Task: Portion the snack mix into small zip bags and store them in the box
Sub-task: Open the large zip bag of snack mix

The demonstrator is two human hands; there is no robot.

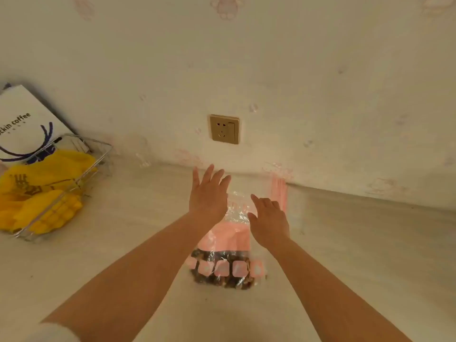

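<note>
Centrally, a zip bag holds dark snack mix.

The zip bag is clear plastic with a pink band and a row of pink squares across dark brown snack mix. The bench is pale cream. The wall is off-white with faint pink paw prints. The socket is gold. Yellow bags fill a silver wire basket, behind it a white paper bag with dark blue lettering.
</note>
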